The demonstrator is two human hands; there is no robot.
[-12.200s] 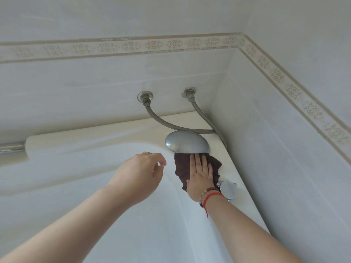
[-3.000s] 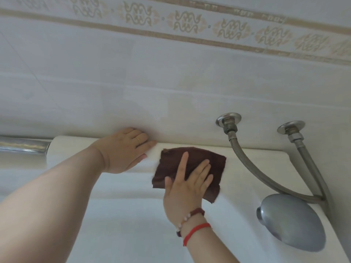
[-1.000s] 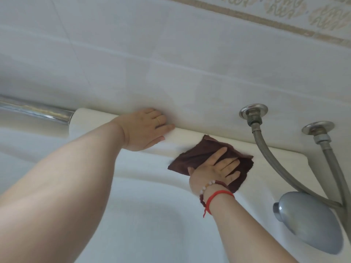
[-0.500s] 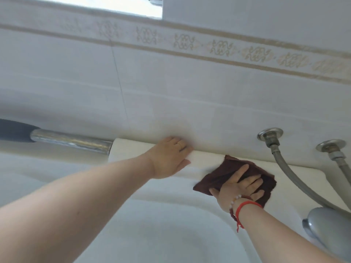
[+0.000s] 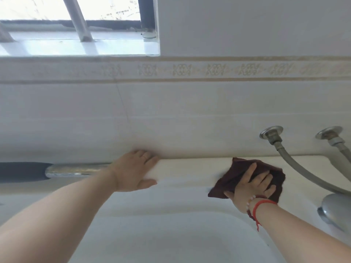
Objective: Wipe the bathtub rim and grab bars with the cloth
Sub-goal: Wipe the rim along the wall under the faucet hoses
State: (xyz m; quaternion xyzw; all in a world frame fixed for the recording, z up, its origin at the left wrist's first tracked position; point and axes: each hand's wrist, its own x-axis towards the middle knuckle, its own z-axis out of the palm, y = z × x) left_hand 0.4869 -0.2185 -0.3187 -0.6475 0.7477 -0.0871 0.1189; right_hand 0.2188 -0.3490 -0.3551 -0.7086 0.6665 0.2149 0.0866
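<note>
A dark brown cloth (image 5: 237, 177) lies flat on the far rim of the white bathtub (image 5: 190, 168), against the tiled wall. My right hand (image 5: 250, 185) presses on the cloth with straight, spread fingers. My left hand (image 5: 133, 171) rests flat on the rim's left end, fingers touching the wall. Just left of that hand a chrome grab bar (image 5: 76, 169) runs along the wall, ending in a dark grip (image 5: 20, 171) at the frame's left edge.
Two braided metal hoses (image 5: 303, 171) come from wall fittings (image 5: 271, 132) at the right and run down to a grey oval shower head (image 5: 336, 211) lying on the rim. A window with a sill (image 5: 76, 48) sits above the patterned tile border. The tub basin (image 5: 171, 234) lies below.
The view has tilted up, bringing the window in. My right hand and the cloth have slid slightly right along the rim. My left hand stays on the rim's left end.
</note>
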